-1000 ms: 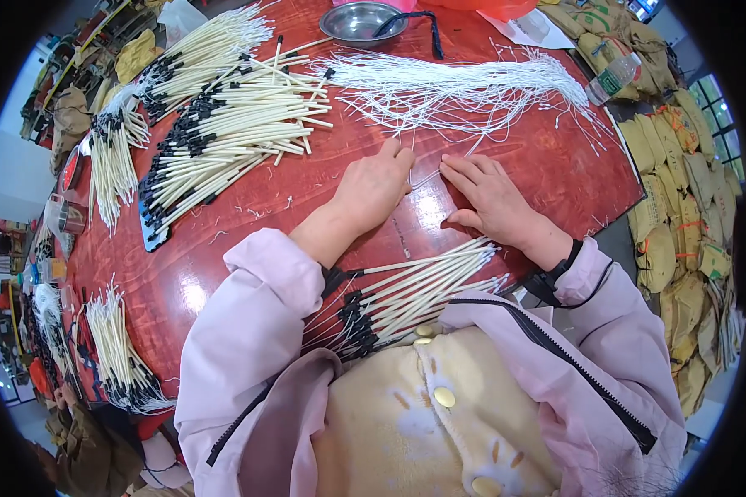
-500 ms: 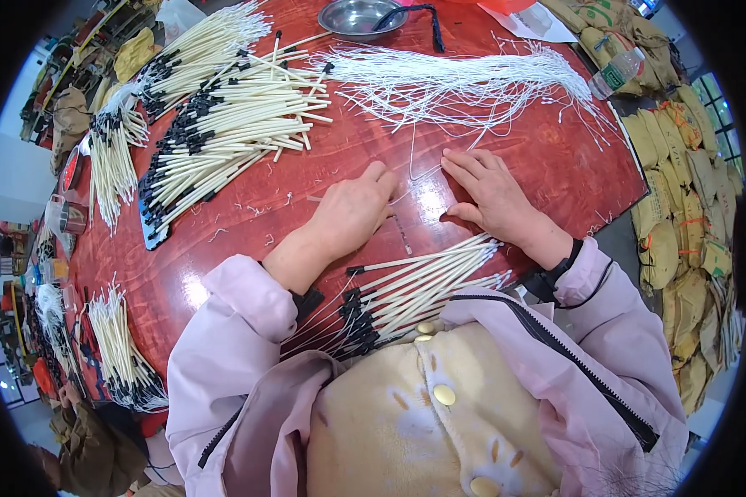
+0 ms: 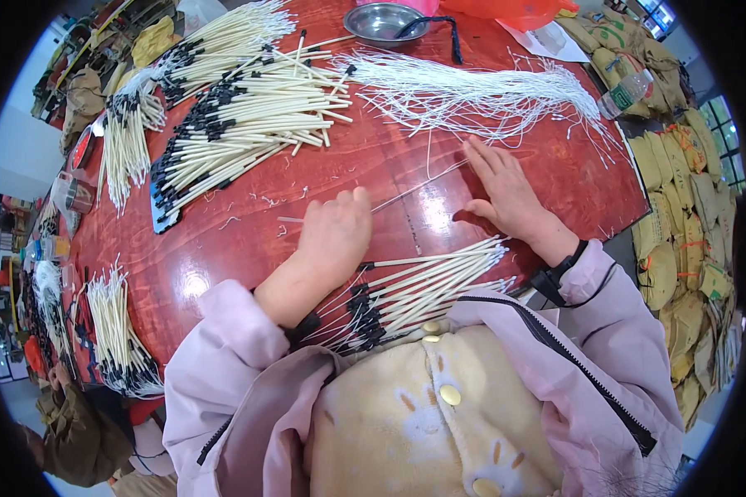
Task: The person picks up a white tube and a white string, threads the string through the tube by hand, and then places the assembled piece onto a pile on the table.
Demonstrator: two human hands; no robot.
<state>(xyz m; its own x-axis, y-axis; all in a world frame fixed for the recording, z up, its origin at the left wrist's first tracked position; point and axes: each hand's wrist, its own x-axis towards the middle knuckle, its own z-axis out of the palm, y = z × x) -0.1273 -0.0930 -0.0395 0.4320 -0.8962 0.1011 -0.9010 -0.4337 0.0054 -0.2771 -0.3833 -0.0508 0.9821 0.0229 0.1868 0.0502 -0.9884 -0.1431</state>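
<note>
My left hand [image 3: 337,228] is closed over the table, wrapped on a thin white cord [image 3: 419,190] that runs toward my right hand. From the other side of the fist sticks the end of a slim pale rod [image 3: 289,219]. My right hand [image 3: 512,197] lies with fingers stretched out and thumb apart, its fingertips by the cord's far end. Close in front of me is a bunch of cream sticks [image 3: 439,286] with black ends and white cord tips. A large bundle of loose white cords [image 3: 481,89] is spread beyond my hands.
Large piles of cream sticks with black ends [image 3: 249,124] cover the far left of the red table [image 3: 249,248], with another bundle [image 3: 116,327] at the left edge. A metal bowl [image 3: 381,25] stands at the back. A plastic bottle [image 3: 626,94] and stacked sacks [image 3: 675,215] are on the right.
My left hand has moved left and turned, away from my right hand. The cord between the hands now runs straighter. The whole view has shifted slightly.
</note>
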